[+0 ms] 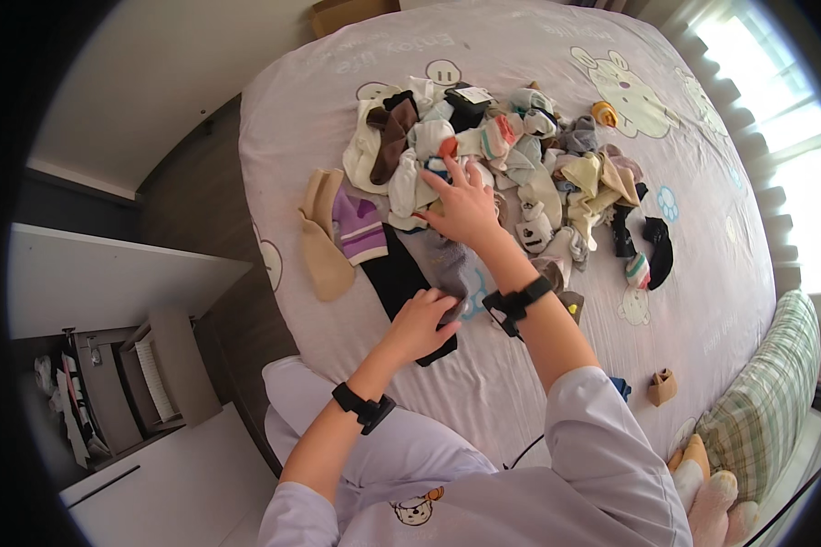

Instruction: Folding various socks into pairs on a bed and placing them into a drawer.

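Observation:
A large pile of mixed socks (513, 150) lies on the patterned bedsheet before me. My left hand (425, 321) is at the cuff end of a grey sock (446, 263), its fingers curled on the fabric. Reaching over the pile's near left part, my right hand (463, 205) has its fingers spread above white socks; whether the fingertips touch them I cannot tell. Beside the grey sock a long black sock (400, 273) lies flat, partly under my left hand. A purple striped sock (361, 228) overlaps its upper end, and a beige sock (325, 239) lies at the far left.
A folded brown sock (662, 388) and a blue item (620, 388) lie near my right elbow. A green plaid pillow (759, 396) and plush toys (708, 492) are at the right. Left of the bed, an open cabinet (123, 383) shows its contents. A thin cable (525, 451) runs near my lap.

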The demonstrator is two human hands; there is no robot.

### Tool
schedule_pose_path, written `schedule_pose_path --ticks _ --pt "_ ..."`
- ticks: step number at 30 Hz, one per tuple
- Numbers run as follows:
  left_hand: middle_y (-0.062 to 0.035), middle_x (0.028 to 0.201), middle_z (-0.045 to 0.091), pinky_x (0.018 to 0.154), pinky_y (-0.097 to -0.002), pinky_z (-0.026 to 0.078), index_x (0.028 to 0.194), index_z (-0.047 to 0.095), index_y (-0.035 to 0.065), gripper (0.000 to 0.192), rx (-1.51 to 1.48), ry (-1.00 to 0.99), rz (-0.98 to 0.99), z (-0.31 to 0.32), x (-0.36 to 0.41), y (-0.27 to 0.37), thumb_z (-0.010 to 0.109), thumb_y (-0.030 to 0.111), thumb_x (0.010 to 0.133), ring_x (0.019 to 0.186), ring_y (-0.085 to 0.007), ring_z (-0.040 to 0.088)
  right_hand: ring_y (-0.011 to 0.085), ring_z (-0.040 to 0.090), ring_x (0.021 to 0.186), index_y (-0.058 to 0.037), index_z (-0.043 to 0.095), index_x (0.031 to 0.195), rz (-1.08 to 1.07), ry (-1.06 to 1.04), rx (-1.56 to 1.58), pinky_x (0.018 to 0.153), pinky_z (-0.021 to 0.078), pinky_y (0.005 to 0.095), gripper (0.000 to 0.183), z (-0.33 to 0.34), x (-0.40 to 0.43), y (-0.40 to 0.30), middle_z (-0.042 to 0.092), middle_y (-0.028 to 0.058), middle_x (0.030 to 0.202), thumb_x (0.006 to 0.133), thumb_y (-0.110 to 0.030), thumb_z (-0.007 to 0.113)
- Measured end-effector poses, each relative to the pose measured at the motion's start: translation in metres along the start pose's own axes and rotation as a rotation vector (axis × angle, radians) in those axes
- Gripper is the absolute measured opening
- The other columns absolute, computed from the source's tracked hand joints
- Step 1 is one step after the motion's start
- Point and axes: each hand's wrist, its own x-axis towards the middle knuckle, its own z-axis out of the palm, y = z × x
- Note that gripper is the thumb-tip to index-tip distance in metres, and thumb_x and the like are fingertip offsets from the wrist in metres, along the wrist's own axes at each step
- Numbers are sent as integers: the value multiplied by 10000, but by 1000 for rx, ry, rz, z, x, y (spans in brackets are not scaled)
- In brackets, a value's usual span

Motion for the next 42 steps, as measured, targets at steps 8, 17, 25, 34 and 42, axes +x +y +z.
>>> schedule_pose_path --ticks 8,17,25,34,42 --pt "-143 1144 578 881 -415 457 1219 588 77 423 -362 374 -358 -56 20 -30 704 196 829 1021 -311 562 281 536 1000 -115 602 911 -25 -196 -64 796 468 394 164 -8 -66 25 542 45 1030 752 -81 582" --pt "-232 1328 450 899 -451 473 1272 557 83 529 252 292 -148 -41 118 -62 726 242 797 1160 -381 507 273 550 976 -144 662 901 116 -232 -135 886 404 412 204 -88 -97 19 598 39 1021 710 -98 606" --pt "-132 1123 560 863 -450 500 1019 618 36 247 -17 -43 -33 8 75 -32 610 92 779 977 -371 574 383 496 1193 -98 482 1300 -113 -349 161 1011 417 452 557 -11 104 33 484 150 1331 776 -174 656" --pt "-141 1328 509 961 -426 447 1196 617 104 359 16 476 -164 -74 81 -78 584 57 841 1119 -362 530 339 500 1164 -123 556 1141 -82 -822 -441 945 435 481 531 -5 47 65 546 65 1166 664 -247 753" --pt "-179 1348 458 948 -446 474 1246 589 100 467 144 198 -282 -53 122 -100 689 137 791 1181 -376 507 279 534 1111 -139 586 1111 -87 -734 -423 912 417 454 496 -12 33 73 562 52 1126 683 -327 752"
